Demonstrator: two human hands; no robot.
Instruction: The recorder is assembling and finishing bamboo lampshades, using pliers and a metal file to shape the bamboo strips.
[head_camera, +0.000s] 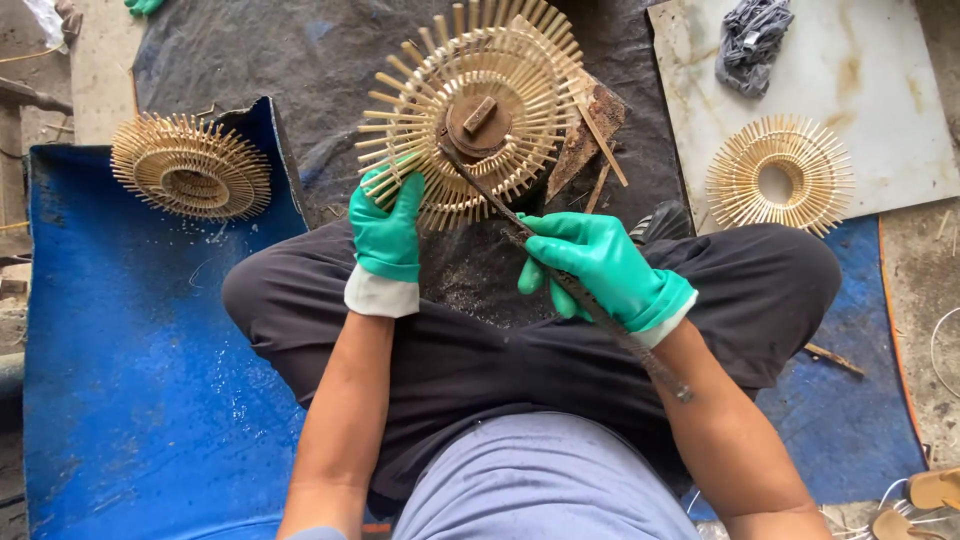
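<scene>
Left hand (386, 232) is gripping the rim of the bamboo wheel (478, 110), fingers curled. Right hand (600, 265) is closing around a metal rod (560, 275), angled toward the hub.

From my remote seat I look straight down at a rough concrete floor (935, 270), grey and stained, lit by flat, even daylight with only soft shadows. A blue mat (140, 380) covers the left and lower ground, with a dark tarp (300, 60) spread above it and a pale, blotched board (870, 90) lying at the upper right, a crumpled grey rag (752, 38) on top of it. I see no walls, windows or furniture in this view.
</scene>
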